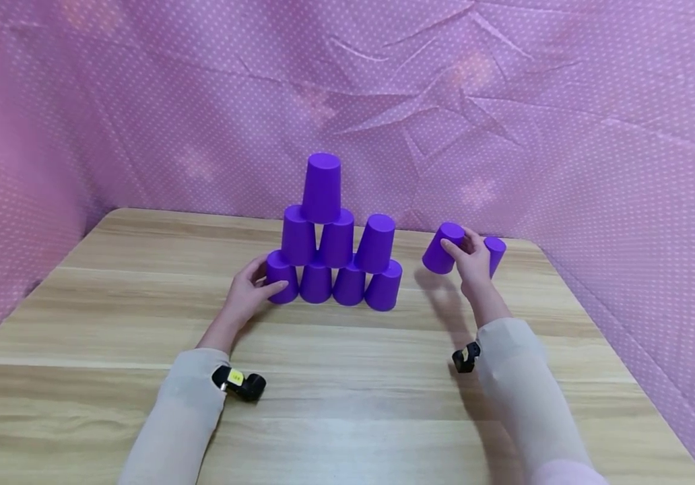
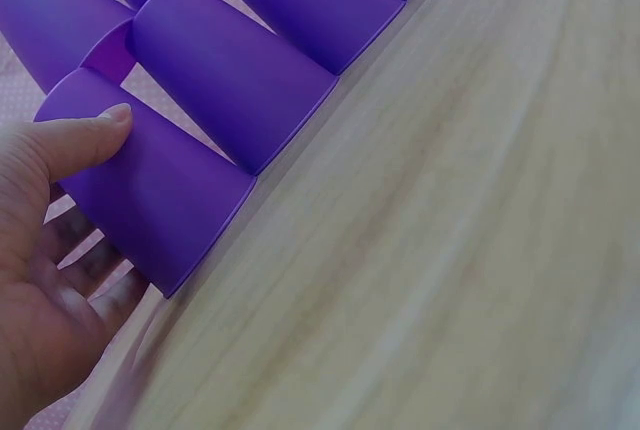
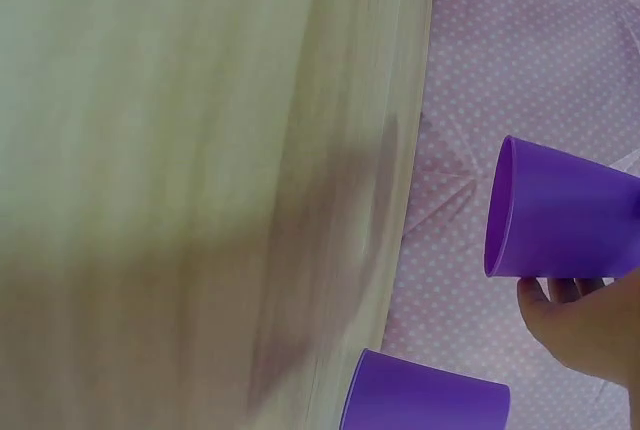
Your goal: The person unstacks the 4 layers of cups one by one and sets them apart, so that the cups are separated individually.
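Upside-down purple cups stand in a stepped stack: several in the base row, three above them, and one top cup (image 1: 322, 192) over the left pair. My left hand (image 1: 246, 293) holds the leftmost base cup (image 1: 281, 275), thumb across its front and fingers behind it, as the left wrist view shows on the same cup (image 2: 160, 185). To the right of the stack, my right hand (image 1: 475, 266) grips another upside-down purple cup (image 1: 437, 257) by its side. In the right wrist view this held cup (image 3: 570, 215) is raised clear of the table, its rim facing the tabletop.
One more purple cup (image 1: 495, 250) stands on the wooden table (image 1: 347, 404) just right of my right hand, partly hidden by it. Pink dotted cloth (image 1: 566, 168) hangs behind the table and along its sides. Small black cameras (image 1: 244, 382) are strapped at both wrists.
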